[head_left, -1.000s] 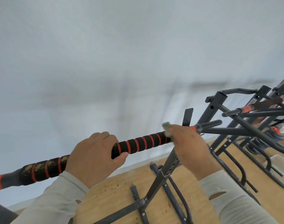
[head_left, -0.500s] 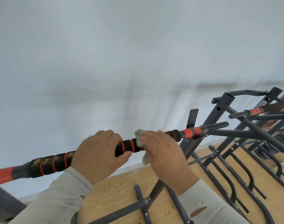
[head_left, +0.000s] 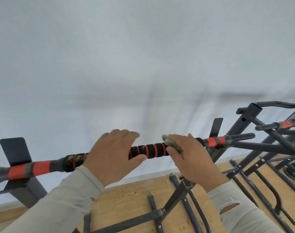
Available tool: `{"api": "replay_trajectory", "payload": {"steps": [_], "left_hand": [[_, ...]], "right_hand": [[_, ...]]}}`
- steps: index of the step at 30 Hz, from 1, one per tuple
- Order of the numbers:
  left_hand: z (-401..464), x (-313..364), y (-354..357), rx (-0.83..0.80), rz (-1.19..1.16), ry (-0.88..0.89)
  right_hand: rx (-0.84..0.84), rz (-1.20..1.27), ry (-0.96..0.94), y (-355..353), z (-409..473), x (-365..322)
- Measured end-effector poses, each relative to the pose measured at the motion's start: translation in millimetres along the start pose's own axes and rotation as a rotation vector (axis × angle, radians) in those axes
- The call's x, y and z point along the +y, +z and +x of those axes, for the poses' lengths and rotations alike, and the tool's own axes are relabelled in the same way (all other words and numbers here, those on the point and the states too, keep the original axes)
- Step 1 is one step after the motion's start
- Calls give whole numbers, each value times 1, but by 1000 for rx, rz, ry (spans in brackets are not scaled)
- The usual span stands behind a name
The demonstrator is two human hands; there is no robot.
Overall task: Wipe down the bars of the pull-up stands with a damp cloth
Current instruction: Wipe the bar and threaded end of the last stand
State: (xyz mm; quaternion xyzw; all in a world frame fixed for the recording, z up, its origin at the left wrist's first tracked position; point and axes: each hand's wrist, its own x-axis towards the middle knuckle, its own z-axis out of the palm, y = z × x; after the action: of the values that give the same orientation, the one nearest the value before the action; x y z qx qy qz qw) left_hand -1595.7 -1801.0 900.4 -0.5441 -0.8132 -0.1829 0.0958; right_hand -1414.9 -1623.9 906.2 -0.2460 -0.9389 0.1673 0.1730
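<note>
Since half a second ago: both of my hands sit further right in view, more of the bar's left end and its bracket has come into sight, and the cloth has bunched smaller under my right palm.
Right grip: my right hand (head_left: 192, 157) curls over the bar, fingers clamped on the cloth (head_left: 172, 143), pressing it against the foam.
Cloth: a small grey-green wad, crumpled and soft-looking, mostly hidden beneath my fingers.
Left grip: my left hand (head_left: 112, 154) wraps the bar just beside the right, fingers over the top, thumb underneath.
Bar (head_left: 150, 150): a round rod running left to right, slightly tilted; black foam padding ringed with red bands between my hands, foam left of my left hand speckled with yellowish grime, then smooth orange sections, and a ribbed dark tip at the right end.
Bracket (head_left: 15, 152): flat dark metal plate cradling the bar's left end.
Stand frames (head_left: 251, 125): dark square steel tubing, angled, to the right.
Floor (head_left: 126, 199): pale wood grain below.
Wall (head_left: 143, 56): plain white behind.
</note>
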Motion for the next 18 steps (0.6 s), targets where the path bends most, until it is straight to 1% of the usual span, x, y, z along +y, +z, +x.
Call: {"api": "replay_trajectory", "payload": {"steps": [2, 4, 7, 10, 13, 16, 18], "left_hand": [[-10, -19, -3, 56, 32, -27], [-17, -33, 0, 42, 73, -54], [-21, -43, 5, 32, 122, -39], [-22, -45, 3, 56, 129, -16], [-24, -45, 4, 65, 106, -16], [-24, -47, 7, 70, 78, -31], [-24, -47, 9, 91, 93, -22]], "right_hand": [[-52, -24, 50, -4, -1, -1], [-59, -25, 92, -5, -1, -1], [-57, -79, 107, -5, 4, -1], [7, -162, 1, -2, 14, 0], [26, -275, 7, 5, 15, 3], [102, -308, -25, 18, 5, -5], [114, -338, 17, 24, 6, -19]]}}
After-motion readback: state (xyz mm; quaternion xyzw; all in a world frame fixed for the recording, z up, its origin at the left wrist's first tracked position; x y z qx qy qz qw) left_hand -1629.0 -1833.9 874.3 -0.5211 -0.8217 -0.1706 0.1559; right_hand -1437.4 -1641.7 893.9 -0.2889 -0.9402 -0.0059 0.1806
